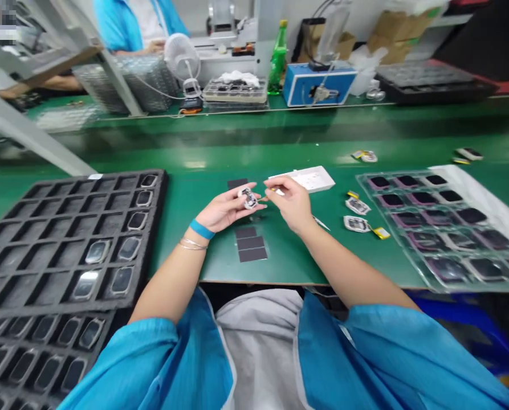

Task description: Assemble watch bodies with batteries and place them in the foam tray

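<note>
My left hand (220,212) holds an opened smartwatch case (248,198) between thumb and fingers, its inside parts facing up. Close to the right of it, my right hand (292,205) is closed in a pinch at the case's side. Something small and pale with a bit of yellow shows at those fingertips, too small to name. Dark rectangular sheets (252,249) lie on the green mat below the hands. Behind the right hand sits a shallow white box (320,179). A thin pointed tool (321,223) lies partly hidden beside the right wrist.
Opened watch cases (357,224) with yellow-ended batteries (381,233) lie to the right. Beyond them is a clear tray (416,267) of dark screens. A black compartment tray (160,193) with several watches stands left. Along the back are a fan (182,57), a blue box (294,85) and another person.
</note>
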Tool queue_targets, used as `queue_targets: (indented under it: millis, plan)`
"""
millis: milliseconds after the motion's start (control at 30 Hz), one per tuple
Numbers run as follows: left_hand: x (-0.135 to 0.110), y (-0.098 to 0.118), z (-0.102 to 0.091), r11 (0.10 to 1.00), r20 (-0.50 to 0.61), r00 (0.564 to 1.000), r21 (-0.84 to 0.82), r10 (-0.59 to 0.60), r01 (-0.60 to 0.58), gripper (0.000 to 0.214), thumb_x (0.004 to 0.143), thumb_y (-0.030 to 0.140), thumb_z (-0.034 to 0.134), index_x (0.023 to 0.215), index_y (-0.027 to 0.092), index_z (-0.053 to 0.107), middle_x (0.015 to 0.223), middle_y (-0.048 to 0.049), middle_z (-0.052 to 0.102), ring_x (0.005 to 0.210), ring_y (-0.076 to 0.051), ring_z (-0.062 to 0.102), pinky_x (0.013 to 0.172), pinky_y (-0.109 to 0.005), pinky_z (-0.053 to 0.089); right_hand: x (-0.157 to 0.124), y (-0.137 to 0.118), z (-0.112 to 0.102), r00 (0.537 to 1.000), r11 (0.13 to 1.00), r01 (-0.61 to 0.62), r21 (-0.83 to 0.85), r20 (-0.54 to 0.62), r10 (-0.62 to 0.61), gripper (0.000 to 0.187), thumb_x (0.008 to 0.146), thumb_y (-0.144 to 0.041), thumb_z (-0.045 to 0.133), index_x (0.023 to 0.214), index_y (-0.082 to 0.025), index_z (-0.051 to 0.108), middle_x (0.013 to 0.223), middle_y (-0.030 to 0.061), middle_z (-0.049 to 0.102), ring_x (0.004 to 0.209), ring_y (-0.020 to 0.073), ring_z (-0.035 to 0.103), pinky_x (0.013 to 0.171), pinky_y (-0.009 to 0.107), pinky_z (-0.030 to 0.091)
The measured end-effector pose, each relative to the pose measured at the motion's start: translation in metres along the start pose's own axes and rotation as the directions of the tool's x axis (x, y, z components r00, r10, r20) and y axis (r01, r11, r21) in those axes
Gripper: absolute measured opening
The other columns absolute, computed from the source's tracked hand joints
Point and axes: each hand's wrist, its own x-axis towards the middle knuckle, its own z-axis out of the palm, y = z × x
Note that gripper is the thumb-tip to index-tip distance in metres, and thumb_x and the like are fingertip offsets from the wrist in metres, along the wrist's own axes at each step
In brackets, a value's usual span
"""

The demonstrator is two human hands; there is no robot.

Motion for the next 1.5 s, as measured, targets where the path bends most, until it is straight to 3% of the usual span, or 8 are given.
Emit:
queue_targets:
  millis: [100,233,400,833,1067,1267,1367,1500]
  plan:
    - [0.000,0.002,-0.004,1.000,0.024,1.000,0.025,0.005,-0.005,0.047,0.079,0.019,0.083,0.124,0.022,0.073,0.117,-0.0068,0.076,0.106,-0.024,0.076,0.109,-0.043,0.053,-0.005,-0.004,0.003,0.997,0.998,0.067,0.018,0.043,-0.067,0.009,0.083,-0.031,0.070,0.087,-0.022,0.071,0.086,0.0020,0.068,0.083,0.0185,0.066,0.079,0.036,0.057]
    - [0.000,0.000,-0.004,0.997,0.033,0.999,0.079,0.014,-0.017,0.053,0.074,0.020,0.088,0.125,0.024,0.074,0.109,-0.0033,0.076,0.095,-0.016,0.074,0.102,-0.036,0.058,-0.013,-0.011,0.006,0.966,0.959,0.245,-0.144,0.116,-0.229,0.004,0.086,-0.027,0.073,0.082,-0.024,0.072,0.089,0.0022,0.069,0.088,0.0194,0.066,0.088,0.039,0.054]
    - [-0.001,-0.002,-0.004,0.979,-0.016,0.997,0.188,0.077,-0.073,0.065,0.062,0.025,0.096,0.124,0.024,0.075,0.103,-0.0025,0.074,0.089,-0.013,0.071,0.086,-0.027,0.061,-0.016,-0.010,0.007,0.957,0.948,0.245,-0.202,0.205,-0.204,0.003,0.088,-0.026,0.073,0.086,-0.024,0.073,0.095,0.0031,0.065,0.094,0.0202,0.065,0.091,0.039,0.054]
    - [0.002,-0.009,-0.001,0.968,-0.063,0.985,0.201,0.163,-0.147,0.063,0.060,0.030,0.097,0.119,0.022,0.077,0.111,-0.0063,0.076,0.090,-0.017,0.070,0.084,-0.029,0.059,-0.016,-0.013,0.004,0.953,0.924,0.246,-0.292,0.245,-0.177,0.005,0.089,-0.024,0.068,0.084,-0.024,0.066,0.105,0.0049,0.063,0.104,0.0230,0.062,0.098,0.043,0.051]
    - [0.002,-0.013,0.000,0.986,-0.100,0.984,0.092,0.148,-0.139,0.070,0.064,0.033,0.094,0.129,0.022,0.070,0.111,-0.0063,0.076,0.104,-0.022,0.073,0.100,-0.035,0.056,-0.015,-0.026,0.001,0.933,0.880,0.345,-0.327,0.225,-0.282,0.007,0.093,-0.027,0.060,0.086,-0.026,0.060,0.104,0.0066,0.066,0.105,0.0258,0.061,0.100,0.047,0.048]
    - [0.000,-0.011,0.001,0.989,-0.089,0.986,0.050,0.141,-0.137,0.077,0.062,0.030,0.095,0.131,0.023,0.062,0.111,-0.0073,0.075,0.113,-0.026,0.072,0.108,-0.043,0.054,0.018,-0.014,-0.050,0.985,0.847,0.038,-0.530,-0.121,-0.120,0.008,0.086,-0.026,0.067,0.080,-0.024,0.064,0.085,0.0051,0.069,0.088,0.0245,0.066,0.095,0.045,0.052]
    - [0.000,-0.010,0.002,0.988,-0.072,0.986,0.058,0.148,-0.144,0.075,0.060,0.031,0.096,0.126,0.023,0.061,0.107,-0.0059,0.075,0.112,-0.026,0.072,0.106,-0.043,0.055,0.022,-0.007,-0.049,0.996,0.939,-0.080,-0.334,-0.054,0.066,0.010,0.082,-0.031,0.072,0.081,-0.022,0.068,0.086,0.0045,0.073,0.085,0.0236,0.070,0.091,0.045,0.056]
    - [-0.001,-0.009,0.005,0.982,-0.067,0.982,0.081,0.177,-0.171,0.073,0.057,0.034,0.098,0.117,0.024,0.058,0.103,-0.0021,0.074,0.098,-0.021,0.074,0.096,-0.035,0.059,0.003,-0.017,-0.014,0.961,0.974,-0.220,0.052,0.181,0.208,0.022,0.079,-0.041,0.077,0.083,-0.021,0.069,0.087,0.0041,0.076,0.084,0.0215,0.073,0.085,0.041,0.061]
